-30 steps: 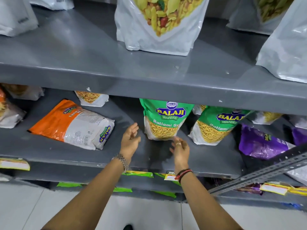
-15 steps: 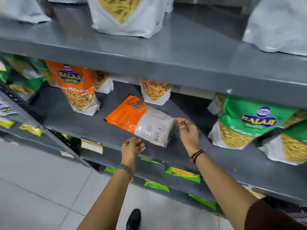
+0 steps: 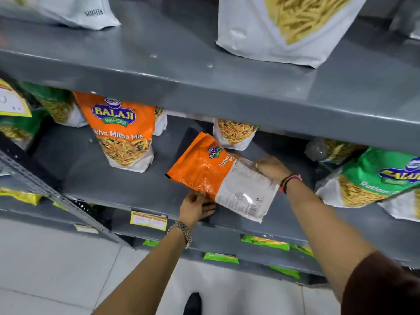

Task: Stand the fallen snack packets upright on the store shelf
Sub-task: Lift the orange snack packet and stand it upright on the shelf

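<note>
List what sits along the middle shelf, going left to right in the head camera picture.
Green packets → upright orange packet → fallen orange packet, held by the left hand and right hand → green packet.

left hand (image 3: 196,206) fingers curled, gripping | right hand (image 3: 271,168) gripping, arm outstretched

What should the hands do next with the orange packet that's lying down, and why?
Probably tip it up onto its white bottom end. The fallen orange packet lies on the shelf, the left hand under its near edge and the right hand on its far side. The upright orange packet beside it shows how it should stand.
</note>
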Demonstrator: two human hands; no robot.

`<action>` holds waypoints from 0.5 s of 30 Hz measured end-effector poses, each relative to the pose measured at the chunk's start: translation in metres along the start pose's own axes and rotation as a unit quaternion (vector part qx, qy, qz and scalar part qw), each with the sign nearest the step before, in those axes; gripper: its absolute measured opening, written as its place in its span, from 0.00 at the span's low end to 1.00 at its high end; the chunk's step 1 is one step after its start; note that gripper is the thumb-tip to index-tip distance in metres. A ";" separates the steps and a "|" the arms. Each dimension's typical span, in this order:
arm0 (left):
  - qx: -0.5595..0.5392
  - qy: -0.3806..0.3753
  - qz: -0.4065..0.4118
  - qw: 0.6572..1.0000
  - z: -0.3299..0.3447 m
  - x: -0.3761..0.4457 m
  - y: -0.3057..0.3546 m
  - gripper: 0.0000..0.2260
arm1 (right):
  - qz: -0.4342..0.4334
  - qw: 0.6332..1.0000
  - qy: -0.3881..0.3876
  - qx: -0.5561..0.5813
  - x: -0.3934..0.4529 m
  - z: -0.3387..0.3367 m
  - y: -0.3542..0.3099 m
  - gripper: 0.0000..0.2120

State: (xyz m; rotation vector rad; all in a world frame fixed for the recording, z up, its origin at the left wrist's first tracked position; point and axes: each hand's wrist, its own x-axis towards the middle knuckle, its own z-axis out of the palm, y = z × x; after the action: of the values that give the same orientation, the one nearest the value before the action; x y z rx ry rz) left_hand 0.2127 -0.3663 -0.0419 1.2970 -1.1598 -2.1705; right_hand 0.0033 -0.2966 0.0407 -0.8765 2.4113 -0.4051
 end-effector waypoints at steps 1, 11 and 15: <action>-0.008 0.007 -0.001 1.000 -0.002 0.000 -0.001 0.05 | 0.010 0.999 0.021 0.032 -0.006 0.005 0.003 0.17; 0.001 -0.017 0.181 0.983 -0.012 -0.034 0.047 0.09 | -0.027 0.868 0.213 0.448 -0.078 0.035 0.011 0.20; 0.081 -0.018 0.283 0.956 -0.006 -0.028 0.092 0.08 | -0.030 0.846 0.208 0.490 -0.064 0.037 0.010 0.17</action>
State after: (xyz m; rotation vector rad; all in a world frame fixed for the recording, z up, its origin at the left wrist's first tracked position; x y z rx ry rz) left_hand 0.2231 -0.4063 0.0454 0.8387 -1.5252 -1.7094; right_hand 0.0612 -0.2502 0.0310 -0.3900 2.0413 -1.7952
